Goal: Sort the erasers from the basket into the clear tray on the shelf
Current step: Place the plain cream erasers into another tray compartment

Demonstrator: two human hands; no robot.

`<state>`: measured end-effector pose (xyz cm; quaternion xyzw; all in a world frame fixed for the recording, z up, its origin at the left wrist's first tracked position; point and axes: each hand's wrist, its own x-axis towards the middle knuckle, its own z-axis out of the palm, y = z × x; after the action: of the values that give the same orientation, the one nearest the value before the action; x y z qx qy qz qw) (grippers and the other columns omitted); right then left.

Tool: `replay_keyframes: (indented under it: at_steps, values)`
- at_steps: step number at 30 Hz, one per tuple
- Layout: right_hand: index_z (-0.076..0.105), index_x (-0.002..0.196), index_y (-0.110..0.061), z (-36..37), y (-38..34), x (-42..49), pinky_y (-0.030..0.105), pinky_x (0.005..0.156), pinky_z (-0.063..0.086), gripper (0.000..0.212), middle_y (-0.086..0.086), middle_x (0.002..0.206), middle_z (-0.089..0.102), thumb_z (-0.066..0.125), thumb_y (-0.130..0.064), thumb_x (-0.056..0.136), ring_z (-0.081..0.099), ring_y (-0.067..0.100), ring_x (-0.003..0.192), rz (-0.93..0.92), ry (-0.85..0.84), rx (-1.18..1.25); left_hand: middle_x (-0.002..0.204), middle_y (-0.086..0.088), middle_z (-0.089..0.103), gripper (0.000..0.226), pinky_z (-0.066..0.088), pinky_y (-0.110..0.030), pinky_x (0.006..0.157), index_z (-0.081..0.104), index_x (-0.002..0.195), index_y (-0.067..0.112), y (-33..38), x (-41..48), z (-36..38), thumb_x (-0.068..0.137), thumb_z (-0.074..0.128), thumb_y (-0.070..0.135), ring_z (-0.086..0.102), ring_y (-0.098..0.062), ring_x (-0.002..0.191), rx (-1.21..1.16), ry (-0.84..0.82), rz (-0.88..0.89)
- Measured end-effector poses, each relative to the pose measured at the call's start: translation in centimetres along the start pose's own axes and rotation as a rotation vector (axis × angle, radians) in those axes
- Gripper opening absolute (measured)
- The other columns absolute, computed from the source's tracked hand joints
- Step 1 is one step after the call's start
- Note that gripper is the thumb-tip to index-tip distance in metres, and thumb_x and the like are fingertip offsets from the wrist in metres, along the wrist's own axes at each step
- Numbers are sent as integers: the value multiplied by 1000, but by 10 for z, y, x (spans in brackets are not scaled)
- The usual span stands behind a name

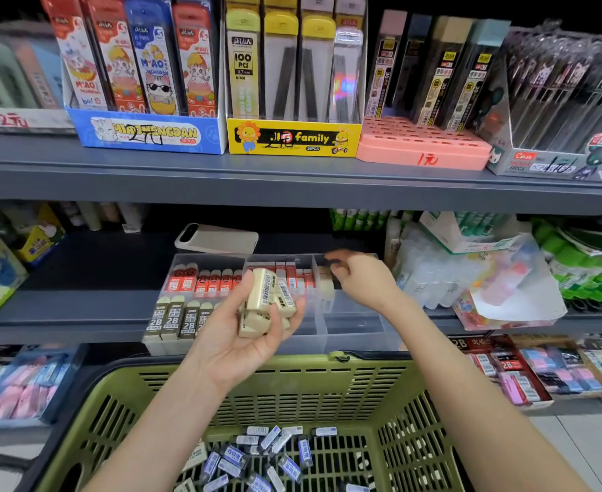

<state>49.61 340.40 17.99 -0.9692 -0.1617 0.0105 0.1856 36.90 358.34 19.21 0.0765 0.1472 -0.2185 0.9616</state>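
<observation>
Below the right hand (363, 282), the near compartments of the clear tray (349, 328) lie open; at its left stands the left hand (246, 335) gripping cream erasers (267, 296); a bag of bottles (430, 278) crowds its right; the upper shelf (292, 186) overhangs

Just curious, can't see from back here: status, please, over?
Left grip holds cream erasers. Right grip at clear tray, back right compartment, hold unclear. Blue erasers in basket. Nothing blocking.

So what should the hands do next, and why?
Probably the right hand should come back and take another of the cream erasers from the left hand. It is at the tray's back right compartment, where like ones already stand, and the left hand holds several more.
</observation>
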Motion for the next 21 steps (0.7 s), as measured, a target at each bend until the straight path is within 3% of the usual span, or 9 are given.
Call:
replay_keyframes:
  at_steps: [2,5,9,13,16,18,21]
  values:
    - [59,124,-20,-11,-12,-18,26,89,45,31,0,116,66,45,-27,97,60,17,107,-46,83,233,97,-35,62,64,54,-28,41,71,87,-12,-1,1,0,28,95,-3,65,-43,81,29,-2,-10]
    - [62,119,-20,-32,-39,-53,14,85,45,27,-6,106,67,54,-27,94,59,5,98,-226,-32,627,99,-33,62,62,54,-26,41,71,87,-11,-4,3,0,31,95,-1,65,-42,82,78,7,-30]
    - [62,120,-18,-43,-62,-76,21,93,39,32,-3,108,61,63,-20,88,52,9,104,-403,-126,466,102,-29,60,56,54,-24,42,68,93,-7,-13,7,4,44,92,7,62,-34,93,135,27,-70]
    - [67,96,-16,-48,-59,-82,34,87,46,16,-3,97,63,70,-11,81,57,17,93,-358,-95,662,102,-27,60,48,54,-24,43,67,97,-6,-19,7,7,58,84,15,64,-34,87,121,45,-67]
    - [68,88,-22,-53,-41,-77,23,76,52,18,-8,83,69,70,-7,80,62,7,79,-277,6,968,97,-30,63,45,54,-26,43,65,101,-3,-19,6,8,61,80,8,66,-39,79,165,130,-14]
    - [69,89,-26,-54,-20,-64,16,69,49,17,-15,77,68,70,-11,82,60,0,74,-177,203,875,95,-36,62,36,54,-27,42,63,99,-4,-17,6,8,64,72,3,66,-42,75,183,198,15]
    - [71,100,-21,-44,12,-36,22,63,37,17,-11,74,62,67,-23,83,56,11,72,12,334,215,89,-39,63,23,54,-28,42,67,87,-9,-15,5,7,67,69,2,67,-42,73,216,237,38]
